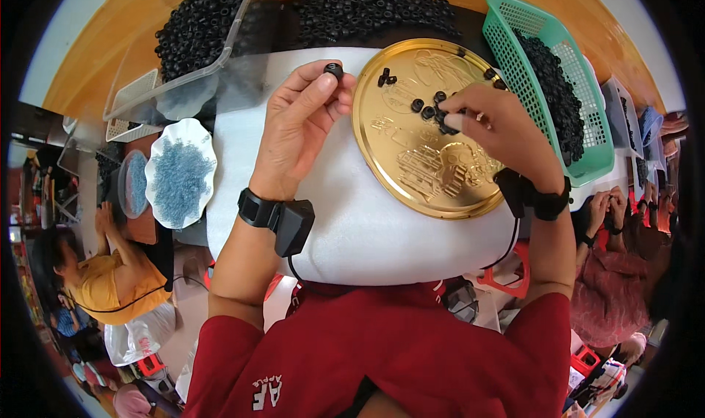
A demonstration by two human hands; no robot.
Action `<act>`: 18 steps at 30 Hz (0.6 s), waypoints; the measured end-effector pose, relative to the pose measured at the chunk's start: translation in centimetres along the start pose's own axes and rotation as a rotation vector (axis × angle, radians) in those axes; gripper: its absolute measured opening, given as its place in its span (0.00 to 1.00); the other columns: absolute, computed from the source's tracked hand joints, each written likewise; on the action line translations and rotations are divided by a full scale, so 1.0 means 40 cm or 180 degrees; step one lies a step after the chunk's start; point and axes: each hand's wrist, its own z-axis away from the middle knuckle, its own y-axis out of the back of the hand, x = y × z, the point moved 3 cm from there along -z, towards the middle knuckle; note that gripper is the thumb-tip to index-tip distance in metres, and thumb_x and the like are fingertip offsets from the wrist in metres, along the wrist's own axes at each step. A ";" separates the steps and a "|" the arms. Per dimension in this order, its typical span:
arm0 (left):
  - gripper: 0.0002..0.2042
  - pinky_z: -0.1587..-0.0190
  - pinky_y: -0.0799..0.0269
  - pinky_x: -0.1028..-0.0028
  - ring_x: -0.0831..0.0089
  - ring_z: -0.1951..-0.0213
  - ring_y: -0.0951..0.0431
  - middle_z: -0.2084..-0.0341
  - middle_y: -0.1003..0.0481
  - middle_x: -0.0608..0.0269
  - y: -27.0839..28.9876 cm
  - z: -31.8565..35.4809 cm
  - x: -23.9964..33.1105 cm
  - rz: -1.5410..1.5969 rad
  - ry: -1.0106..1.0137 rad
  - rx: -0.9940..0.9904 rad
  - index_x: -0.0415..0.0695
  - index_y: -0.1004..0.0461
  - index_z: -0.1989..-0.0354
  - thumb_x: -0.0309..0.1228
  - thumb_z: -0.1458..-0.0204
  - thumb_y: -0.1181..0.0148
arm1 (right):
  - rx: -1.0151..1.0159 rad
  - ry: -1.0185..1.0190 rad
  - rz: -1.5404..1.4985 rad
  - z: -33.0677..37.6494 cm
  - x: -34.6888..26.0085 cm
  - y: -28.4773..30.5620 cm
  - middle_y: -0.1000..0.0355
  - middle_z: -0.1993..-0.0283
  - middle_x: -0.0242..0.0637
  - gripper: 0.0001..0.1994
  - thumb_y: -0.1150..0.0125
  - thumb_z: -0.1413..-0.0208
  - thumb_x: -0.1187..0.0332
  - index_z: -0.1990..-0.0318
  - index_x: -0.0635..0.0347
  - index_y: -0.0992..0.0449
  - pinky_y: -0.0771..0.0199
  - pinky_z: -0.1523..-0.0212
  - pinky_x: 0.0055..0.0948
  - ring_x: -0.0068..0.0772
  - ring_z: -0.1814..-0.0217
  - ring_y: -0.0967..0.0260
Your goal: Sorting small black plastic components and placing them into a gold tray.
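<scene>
Between the thumb and forefinger of my left hand (305, 113) is a small round black plastic part (334, 70), raised just left of a round gold tray (382, 161). My right hand (499, 124) reaches over the tray with its fingers bent and drawn together. Its fingertips are at a small cluster of black plastic parts (429, 112), and whether one is pinched there is hidden. More such parts (386, 78) lie near the tray's far left side, and others at its upper right rim. The tray rests on a white foam pad (316, 249).
At the upper left stands a clear bin (198, 80) heaped with black ring-like parts; more of these parts (374, 10) are spread behind the tray. A white scalloped dish (180, 172) holds bluish clear bits. To the right is a green basket (595, 142) of black parts. People sit on both sides.
</scene>
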 end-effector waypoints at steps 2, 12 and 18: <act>0.10 0.58 0.25 0.75 0.74 0.65 0.23 0.63 0.22 0.54 0.001 -0.003 0.005 -0.0034 -0.0057 0.0004 0.38 0.26 0.54 0.26 0.43 0.43 | 0.0138 0.0228 0.0446 0.004 0.030 -0.014 0.26 0.69 0.41 0.07 0.40 0.50 0.73 0.64 0.63 0.22 0.29 0.66 0.32 0.41 0.69 0.29; 0.11 0.58 0.27 0.79 0.79 0.65 0.24 0.65 0.21 0.60 -0.042 0.026 -0.026 -0.1518 0.0114 -0.0315 0.36 0.26 0.55 0.24 0.46 0.39 | 0.0395 0.0206 0.1026 -0.003 0.085 0.002 0.26 0.68 0.41 0.05 0.43 0.51 0.73 0.68 0.61 0.23 0.28 0.62 0.37 0.46 0.65 0.28; 0.12 0.59 0.28 0.82 0.82 0.64 0.24 0.65 0.22 0.63 -0.049 0.029 -0.043 -0.1636 0.0336 -0.0359 0.37 0.26 0.54 0.24 0.47 0.38 | 0.0511 0.0510 0.0876 -0.053 0.069 -0.042 0.27 0.67 0.40 0.05 0.42 0.50 0.74 0.65 0.62 0.23 0.29 0.63 0.35 0.44 0.64 0.28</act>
